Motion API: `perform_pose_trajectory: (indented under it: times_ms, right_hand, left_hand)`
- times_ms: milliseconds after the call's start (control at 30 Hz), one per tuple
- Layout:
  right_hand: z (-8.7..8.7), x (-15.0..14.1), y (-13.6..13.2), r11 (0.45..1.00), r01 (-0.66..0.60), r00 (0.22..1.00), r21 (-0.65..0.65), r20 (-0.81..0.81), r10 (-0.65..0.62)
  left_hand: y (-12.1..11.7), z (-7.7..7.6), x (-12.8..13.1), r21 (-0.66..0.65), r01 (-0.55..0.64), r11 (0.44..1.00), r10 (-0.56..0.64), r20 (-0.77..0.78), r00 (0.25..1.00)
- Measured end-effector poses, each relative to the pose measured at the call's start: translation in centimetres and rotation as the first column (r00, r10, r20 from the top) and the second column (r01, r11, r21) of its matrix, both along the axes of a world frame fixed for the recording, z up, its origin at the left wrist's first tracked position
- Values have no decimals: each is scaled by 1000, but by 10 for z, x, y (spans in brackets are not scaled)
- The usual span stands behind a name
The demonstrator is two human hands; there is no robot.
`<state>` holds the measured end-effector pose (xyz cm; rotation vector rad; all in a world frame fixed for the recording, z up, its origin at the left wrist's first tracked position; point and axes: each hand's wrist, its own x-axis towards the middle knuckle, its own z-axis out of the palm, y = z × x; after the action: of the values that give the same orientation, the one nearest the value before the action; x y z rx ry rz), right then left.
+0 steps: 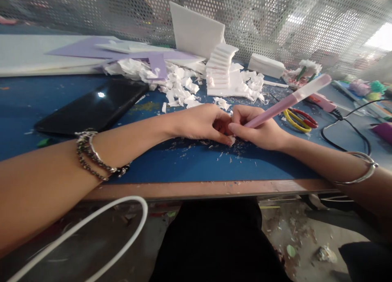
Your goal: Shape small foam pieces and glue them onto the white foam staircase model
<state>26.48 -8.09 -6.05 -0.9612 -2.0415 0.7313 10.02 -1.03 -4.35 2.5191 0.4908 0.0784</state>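
My left hand [200, 122] lies on the blue table [183, 163], fingers pinched on a small white foam piece [232, 141] at its fingertips. My right hand [260, 128] meets it from the right, closed round a long pink craft knife [294, 98] held like a pen. The knife's tip is hidden between my fingers, right at the foam piece. Fine white shavings lie on the table under both hands.
A black phone [94, 108] lies at the left. White foam scraps [180, 86], a stepped foam stack [219, 69], foam blocks and purple sheets [92, 49] sit behind. Yellow and red scissors [298, 118], a pink glue gun [321, 102] and black cable [346, 126] lie right. Perforated mesh screen behind.
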Motion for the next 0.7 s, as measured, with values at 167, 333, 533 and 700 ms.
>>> perform_pose_trajectory:
  times_ms: [167, 333, 533, 700]
  right_hand:
    - [-1, 1, 1, 1000, -10, 1000, -8, -21, 10]
    - [0, 0, 1, 999, -37, 999, -16, -11, 37]
    - [0, 1, 2, 998, -63, 998, -25, -10, 63]
    - [0, 1, 1, 998, -65, 998, -26, -5, 65]
  left_hand:
    - [-1, 0, 1, 10, -3, 1000, 3, 2, 1000]
    - [-2, 0, 1, 32, -11, 999, 11, -2, 1000]
    - [-4, 0, 2, 41, -19, 999, 19, -12, 1000]
    - [-4, 1, 3, 37, -18, 999, 18, -8, 1000]
